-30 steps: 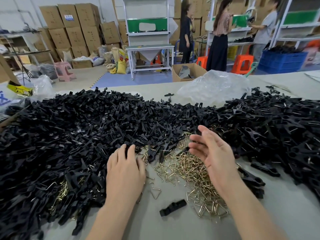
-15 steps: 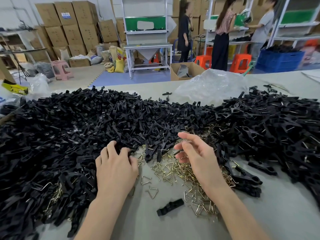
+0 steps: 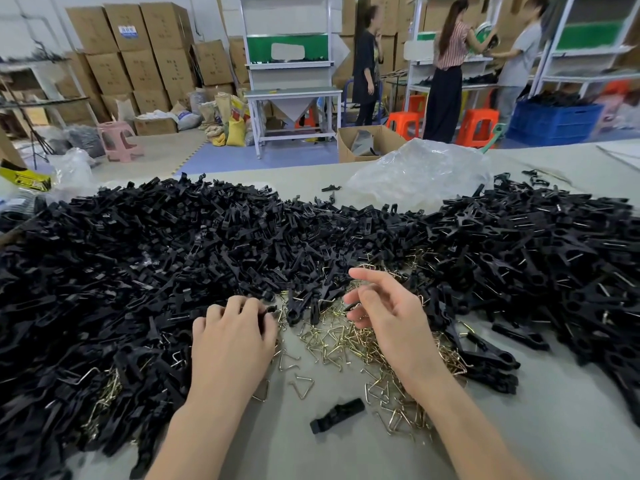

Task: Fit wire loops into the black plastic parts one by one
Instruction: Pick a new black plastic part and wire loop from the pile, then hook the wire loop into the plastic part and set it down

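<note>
We take the pile of wire loops [image 3: 332, 337] in the middle of the counter [image 3: 554, 438] as our mark. Far to its left, and curving round behind it, spreads a deep heap of black plastic parts [image 3: 121, 271]. A few brass-coloured loops show through the heap's near edge.

Just left of the loops lies the left hand [image 3: 235, 344], back upward. Its fingers curl down so that the tips sit among the black parts at the heap's rim; whether they grip one we cannot tell.

The loops themselves lie loose and tangled (triangular, brass-coloured), with a few strays on the pile's near left side. Nearer to us than the pile, a lone black part [image 3: 337, 415] lies flat on bare counter.

Over the pile's right half hovers the right hand [image 3: 388, 317], fingers loosely bent and apart. A thin dark sliver shows between two of them, and we cannot tell whether it is pinched.

Behind the loops, beyond the black parts, a crumpled clear plastic bag [image 3: 415, 174] rests on the counter. Right of the loops rises a second heap [image 3: 536, 265] of black parts, many with a wire showing on them.
</note>
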`<state>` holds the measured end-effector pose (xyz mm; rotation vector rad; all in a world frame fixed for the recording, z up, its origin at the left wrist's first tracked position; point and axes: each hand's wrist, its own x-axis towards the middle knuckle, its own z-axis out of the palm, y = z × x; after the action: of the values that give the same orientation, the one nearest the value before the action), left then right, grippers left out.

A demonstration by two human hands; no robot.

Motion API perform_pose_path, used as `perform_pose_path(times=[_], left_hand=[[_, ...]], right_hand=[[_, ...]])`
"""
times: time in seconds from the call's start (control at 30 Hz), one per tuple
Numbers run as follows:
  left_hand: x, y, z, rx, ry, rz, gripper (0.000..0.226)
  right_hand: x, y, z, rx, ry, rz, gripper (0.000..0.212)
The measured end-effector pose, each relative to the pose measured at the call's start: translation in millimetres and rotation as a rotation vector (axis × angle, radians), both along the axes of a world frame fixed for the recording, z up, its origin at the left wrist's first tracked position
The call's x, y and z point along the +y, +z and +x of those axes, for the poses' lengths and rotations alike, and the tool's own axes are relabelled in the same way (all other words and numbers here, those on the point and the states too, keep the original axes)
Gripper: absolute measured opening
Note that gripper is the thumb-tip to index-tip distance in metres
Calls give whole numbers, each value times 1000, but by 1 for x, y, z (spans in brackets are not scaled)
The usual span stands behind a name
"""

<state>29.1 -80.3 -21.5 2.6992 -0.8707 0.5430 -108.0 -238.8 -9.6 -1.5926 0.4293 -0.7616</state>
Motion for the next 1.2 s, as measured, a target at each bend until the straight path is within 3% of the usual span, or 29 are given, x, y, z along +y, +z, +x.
perform_pose_path(times=[0.1, 0.27, 0.33, 0.5, 0.6, 0.9, 1.03, 1.2], left_hand=[[0, 2, -1, -18, -36, -56, 22], [3, 12, -9, -24, -163, -343, 20], [2, 18, -19, 177, -270, -560, 19], [-10, 27, -47, 966, -474, -1069, 25], [-11, 30, -49, 1166, -444, -1241, 33], [-16, 25, -53, 1210, -436, -1242, 34], [-16, 24, -52, 1145, -426, -1152, 33], [-14, 25, -49, 1097, -398, -1111, 29]], right_hand=[[1, 1, 0, 9, -6, -30, 32], [4, 3, -3, 31, -4, -100, 34], [7, 4, -3, 42, 24, -193, 33], [22, 3, 1, 34, 250, -306, 42], [24, 3, 2, 13, 260, -303, 41], [22, 3, 0, 69, 169, -353, 23], [23, 4, 0, 73, 226, -211, 23], [21, 3, -1, 156, 112, -308, 12]])
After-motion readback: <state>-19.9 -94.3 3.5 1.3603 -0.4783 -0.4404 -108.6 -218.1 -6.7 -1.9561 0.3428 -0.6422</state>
